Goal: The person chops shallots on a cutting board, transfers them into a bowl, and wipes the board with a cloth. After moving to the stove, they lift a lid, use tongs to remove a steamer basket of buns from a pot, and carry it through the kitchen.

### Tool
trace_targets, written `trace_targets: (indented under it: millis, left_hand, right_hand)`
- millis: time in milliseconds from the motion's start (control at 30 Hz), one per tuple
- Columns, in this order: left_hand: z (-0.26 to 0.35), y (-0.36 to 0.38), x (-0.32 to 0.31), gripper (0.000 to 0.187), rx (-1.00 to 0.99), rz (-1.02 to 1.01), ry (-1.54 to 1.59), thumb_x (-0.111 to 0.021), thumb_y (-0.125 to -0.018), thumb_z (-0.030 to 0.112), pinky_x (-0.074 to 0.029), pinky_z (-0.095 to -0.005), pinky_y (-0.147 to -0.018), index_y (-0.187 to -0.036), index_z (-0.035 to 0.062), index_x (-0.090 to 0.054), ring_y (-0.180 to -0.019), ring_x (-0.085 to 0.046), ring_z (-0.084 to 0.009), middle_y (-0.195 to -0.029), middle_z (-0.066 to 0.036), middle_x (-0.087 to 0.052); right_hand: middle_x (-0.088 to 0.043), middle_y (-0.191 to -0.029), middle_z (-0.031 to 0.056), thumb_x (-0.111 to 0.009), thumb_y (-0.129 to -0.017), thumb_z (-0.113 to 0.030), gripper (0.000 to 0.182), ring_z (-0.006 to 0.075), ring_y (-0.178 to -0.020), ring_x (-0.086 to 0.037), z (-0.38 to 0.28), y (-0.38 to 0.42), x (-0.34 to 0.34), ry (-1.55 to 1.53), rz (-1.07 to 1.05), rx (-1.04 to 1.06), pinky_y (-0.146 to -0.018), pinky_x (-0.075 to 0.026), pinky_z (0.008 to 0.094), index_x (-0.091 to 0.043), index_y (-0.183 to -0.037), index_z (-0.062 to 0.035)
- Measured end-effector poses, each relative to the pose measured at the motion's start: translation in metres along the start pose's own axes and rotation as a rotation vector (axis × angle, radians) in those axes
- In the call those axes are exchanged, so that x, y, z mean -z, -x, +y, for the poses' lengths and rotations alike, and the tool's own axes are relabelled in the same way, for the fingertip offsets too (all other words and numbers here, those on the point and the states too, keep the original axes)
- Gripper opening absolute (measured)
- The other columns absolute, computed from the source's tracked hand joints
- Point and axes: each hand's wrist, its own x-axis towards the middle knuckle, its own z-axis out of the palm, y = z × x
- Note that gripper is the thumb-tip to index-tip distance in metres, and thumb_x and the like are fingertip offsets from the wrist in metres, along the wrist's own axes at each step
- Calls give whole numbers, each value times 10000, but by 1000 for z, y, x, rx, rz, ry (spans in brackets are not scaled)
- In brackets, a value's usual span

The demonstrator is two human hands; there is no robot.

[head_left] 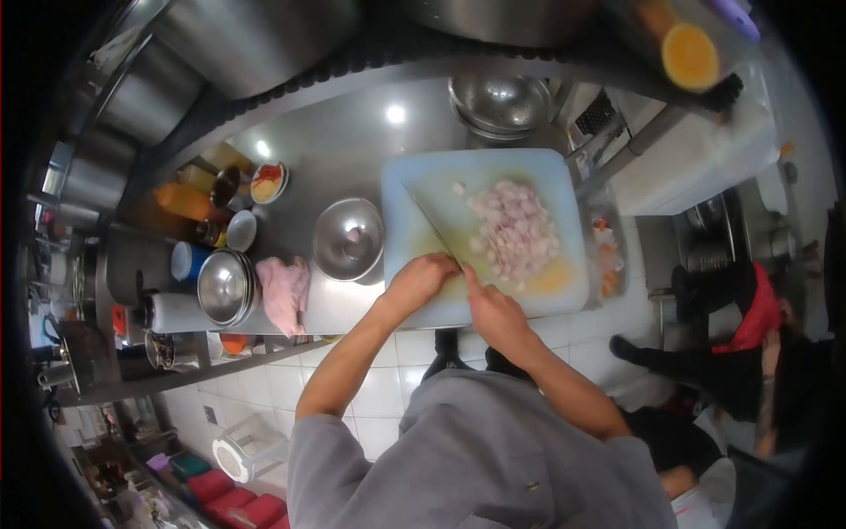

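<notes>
On the steel counter lies a pale cutting board (410,176), with a heap of sliced pinkish shallots (517,231) on its right half. A knife (430,222) slants across the board, its tip pointing to the upper left. My right hand (496,313) is closed on the knife's handle end, index finger stretched along it. My left hand (423,284) rests at the board's near edge beside the blade, fingers curled; whatever they press on is too small to make out. Left of the board, a steel bowl (335,256) holds one small pale piece.
Raw poultry (285,294) and stacked steel bowls (225,286) sit farther left. A colander (500,99) stands behind the board. Small dishes and bottles fill the left back. Other people (740,353) are at the right, and a white stool (251,450) is on the floor.
</notes>
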Motion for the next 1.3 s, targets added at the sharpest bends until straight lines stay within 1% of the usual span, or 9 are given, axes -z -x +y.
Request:
trace_targets:
  millis: [133,200,333,633,733,800,1133,1200,1300]
  left_hand:
    - [-5,4,0,132,-83,39,48,-615,-833,84,-511,-391,-794,-923,26,-692,-897,-632,-322,-938,-129,-666]
    - [-6,6,-4,136,-88,44,69,-615,-831,84,-510,-391,-794,-927,26,-692,-902,-630,-323,-938,-131,-666]
    - [-10,11,-5,148,-70,40,80,-610,-829,78,-508,-393,-800,-940,22,-691,-908,-628,-327,-949,-131,-667]
    - [-18,12,-4,169,-122,90,127,-593,-847,91,-506,-393,-801,-972,32,-690,-901,-625,-335,-960,-122,-666]
    - [-19,13,-5,172,-133,84,124,-593,-849,97,-508,-392,-801,-977,36,-690,-902,-627,-330,-962,-122,-667]
    - [-22,17,-8,173,-129,75,122,-594,-850,99,-510,-390,-804,-979,36,-690,-905,-629,-326,-965,-123,-668]
    - [-35,18,-11,200,-280,147,13,-586,-813,74,-517,-373,-831,-986,61,-687,-935,-636,-294,-981,-110,-673]
    - [-33,21,-17,213,-261,127,31,-582,-803,68,-517,-372,-835,-990,64,-684,-941,-635,-289,-990,-107,-672]
    - [-38,22,-18,232,-293,153,8,-578,-792,61,-518,-368,-838,-1001,68,-677,-955,-632,-280,-1004,-98,-671]
  right_hand:
    - [-615,-861,250,-543,-845,-45,667,420,-713,-641,-11,15,22,8,-115,-17,-658,-522,491,-281,-1456,16]
    - [-627,-846,246,-546,-867,-79,641,424,-719,-644,-6,4,-1,-23,29,25,-666,-524,493,-296,-1450,15]
    - [-633,-826,241,-537,-891,-106,607,428,-720,-642,-20,11,17,12,-80,-28,-670,-522,495,-314,-1442,17]
    - [-614,-732,245,-554,-883,-84,545,421,-671,-612,-18,19,9,17,-39,5,-637,-487,490,-386,-1384,49]
    - [-619,-724,248,-549,-886,-81,539,434,-666,-610,-23,3,6,-23,99,49,-640,-486,490,-385,-1382,53]
    - [-634,-767,252,-547,-905,-140,577,439,-703,-629,-33,10,23,-20,-72,-75,-662,-508,517,-335,-1417,18]
    - [-637,-768,248,-546,-906,-140,573,433,-717,-632,-26,13,12,29,-83,-46,-659,-508,511,-344,-1414,30]
    - [-636,-767,242,-545,-907,-142,558,430,-707,-630,-23,6,-3,-21,49,1,-656,-506,511,-365,-1405,36]
    - [-635,-773,244,-541,-908,-140,567,429,-702,-628,-28,3,10,7,-37,-35,-653,-504,514,-349,-1413,31]
